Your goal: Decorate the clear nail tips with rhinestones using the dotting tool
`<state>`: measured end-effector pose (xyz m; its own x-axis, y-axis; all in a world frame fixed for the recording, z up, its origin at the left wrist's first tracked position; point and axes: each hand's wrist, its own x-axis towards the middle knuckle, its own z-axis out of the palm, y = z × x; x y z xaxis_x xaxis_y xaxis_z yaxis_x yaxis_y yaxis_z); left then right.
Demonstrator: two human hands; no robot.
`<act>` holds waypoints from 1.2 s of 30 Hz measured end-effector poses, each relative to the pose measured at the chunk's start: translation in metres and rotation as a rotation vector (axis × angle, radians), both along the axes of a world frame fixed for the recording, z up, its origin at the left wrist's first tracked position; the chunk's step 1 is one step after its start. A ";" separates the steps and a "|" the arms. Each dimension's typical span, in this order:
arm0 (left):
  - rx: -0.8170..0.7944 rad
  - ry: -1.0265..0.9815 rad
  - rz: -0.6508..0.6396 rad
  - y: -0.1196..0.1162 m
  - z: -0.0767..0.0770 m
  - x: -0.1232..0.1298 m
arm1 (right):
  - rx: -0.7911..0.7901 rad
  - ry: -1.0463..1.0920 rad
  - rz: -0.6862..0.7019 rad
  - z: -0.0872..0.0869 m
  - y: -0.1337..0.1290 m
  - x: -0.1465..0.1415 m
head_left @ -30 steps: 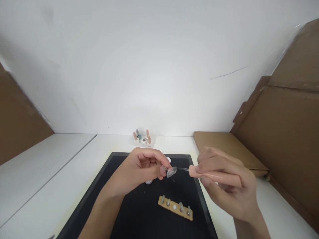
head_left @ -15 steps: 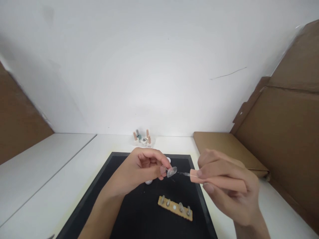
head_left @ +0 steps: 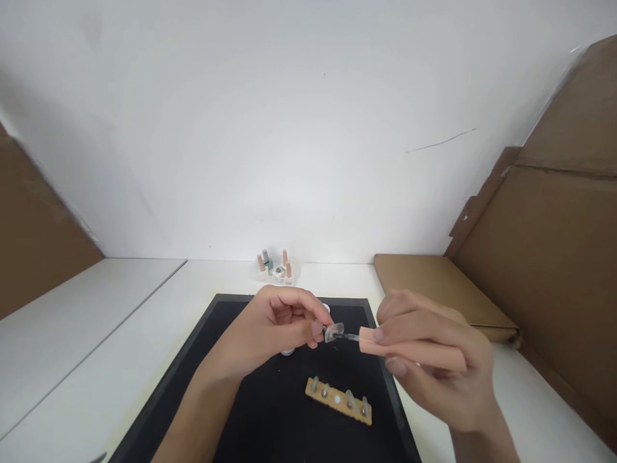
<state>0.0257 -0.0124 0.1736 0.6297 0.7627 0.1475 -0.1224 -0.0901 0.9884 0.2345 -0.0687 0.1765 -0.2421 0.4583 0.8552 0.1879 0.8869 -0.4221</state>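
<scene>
Right hand [head_left: 436, 366] grasping pink brush handle [head_left: 427, 354]; brush tip [head_left: 346, 336] at clear nail-shaped piece [head_left: 332, 332], pinched by left hand [head_left: 272, 328]. Below grips: wooden strip [head_left: 330, 400] on black mat [head_left: 270, 418]. Beyond left hand: small bottles [head_left: 288, 270].

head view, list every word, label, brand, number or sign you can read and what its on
No readable text anywhere.
Small bottles with peach and grey caps: any labels are too small and blurred to read.
Peach cylindrical brush handle: no lettering shows.
Tan rectangular strip: no lettering shows.
</scene>
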 end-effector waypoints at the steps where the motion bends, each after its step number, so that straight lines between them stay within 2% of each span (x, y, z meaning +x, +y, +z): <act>1: 0.003 0.005 0.006 0.000 0.000 0.000 | -0.004 -0.003 -0.008 0.000 0.000 0.000; 7: 0.006 0.030 0.019 -0.001 -0.001 -0.001 | 0.055 -0.031 -0.079 0.000 0.000 0.000; 15: -0.043 -0.010 0.059 -0.002 0.003 0.000 | 0.090 -0.185 -0.425 0.002 0.004 0.009; 19: -0.110 -0.035 0.079 -0.005 0.009 0.003 | 0.122 -0.209 -0.489 0.006 0.002 0.013; 23: -0.190 -0.071 0.054 -0.010 0.007 0.009 | 0.137 -0.224 -0.530 0.009 0.000 0.016; 31: -0.314 -0.118 0.060 -0.021 -0.016 0.024 | 0.161 -0.187 -0.541 0.010 -0.006 0.020; 36: -0.447 -0.045 0.025 -0.031 -0.053 0.024 | 0.159 -0.167 -0.552 0.009 -0.008 0.018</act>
